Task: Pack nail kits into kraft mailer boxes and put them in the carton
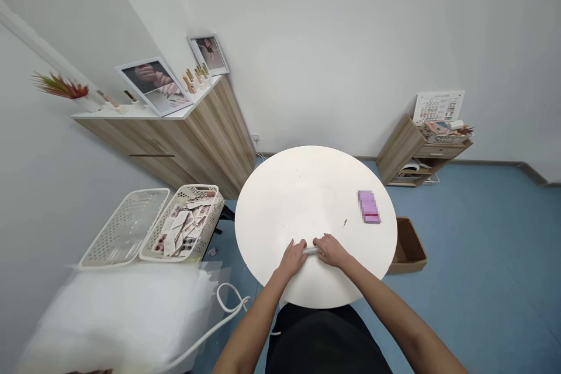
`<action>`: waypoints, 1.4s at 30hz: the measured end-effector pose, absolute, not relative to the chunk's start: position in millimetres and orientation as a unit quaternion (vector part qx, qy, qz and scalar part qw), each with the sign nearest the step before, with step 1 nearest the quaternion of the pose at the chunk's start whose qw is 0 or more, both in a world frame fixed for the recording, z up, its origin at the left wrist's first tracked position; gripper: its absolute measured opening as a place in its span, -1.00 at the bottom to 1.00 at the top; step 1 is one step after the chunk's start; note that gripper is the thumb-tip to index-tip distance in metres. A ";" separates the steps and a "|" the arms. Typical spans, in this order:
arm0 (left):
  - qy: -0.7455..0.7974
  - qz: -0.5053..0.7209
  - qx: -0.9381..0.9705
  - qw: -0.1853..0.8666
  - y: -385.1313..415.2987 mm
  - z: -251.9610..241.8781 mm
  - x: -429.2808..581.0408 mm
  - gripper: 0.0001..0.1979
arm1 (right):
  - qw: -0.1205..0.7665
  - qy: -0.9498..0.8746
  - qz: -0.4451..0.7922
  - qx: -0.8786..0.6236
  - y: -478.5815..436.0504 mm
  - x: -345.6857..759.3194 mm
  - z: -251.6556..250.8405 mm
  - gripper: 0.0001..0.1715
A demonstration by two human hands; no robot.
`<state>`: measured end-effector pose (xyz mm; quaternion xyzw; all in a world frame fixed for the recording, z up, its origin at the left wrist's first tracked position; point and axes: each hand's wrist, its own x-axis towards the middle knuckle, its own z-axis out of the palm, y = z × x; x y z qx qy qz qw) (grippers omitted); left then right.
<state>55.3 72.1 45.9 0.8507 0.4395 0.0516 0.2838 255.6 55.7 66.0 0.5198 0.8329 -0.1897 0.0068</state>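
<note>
Head view, and you're working over a round white table (307,198), both forearms reaching in from the near edge. Your left hand (291,260) and right hand (332,250) are curled, close together, around a thin white stick (312,250), which lies across the near part of the tabletop. Your fingers cover most of it, so its exact form and how hard you're pinching are hard to make out.

Out to your right on the table sits a pink box (369,207), its face blurred out, with a small dark speck (345,222) between it and your right hand. Below the table's right edge, a cardboard box (409,245) stands on the blue floor (482,245).

Far left, a wood-fronted cabinet (175,146) carries framed nail photos (153,86) and a red-green plant (60,86). Nearer left, a white basket (184,222) holds packets, too small to read. A blurred white cushion-like bulk (114,315) is cut off at the frame's bottom edge, and a small wooden shelf unit (421,149) stands far right.
</note>
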 end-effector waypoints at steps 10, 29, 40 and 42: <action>0.551 0.026 0.780 0.296 108.8 36.4 54.4 -0.81 | -0.061 0.718 -0.311 0.620 102.1 259.9 54.8 -0.75; 0.414 0.007 0.903 0.112 96.7 15.9 64.5 -0.29 | -0.013 0.757 -0.200 0.622 114.5 251.1 35.2 -0.69; 0.394 0.030 0.907 0.143 103.3 15.7 60.7 -0.42 | -0.064 0.826 -0.157 0.537 63.0 255.2 18.8 -0.28; 0.392 0.042 0.905 0.160 96.4 15.8 58.0 -0.42 | -0.062 0.824 -0.160 0.540 57.5 256.5 17.0 -0.33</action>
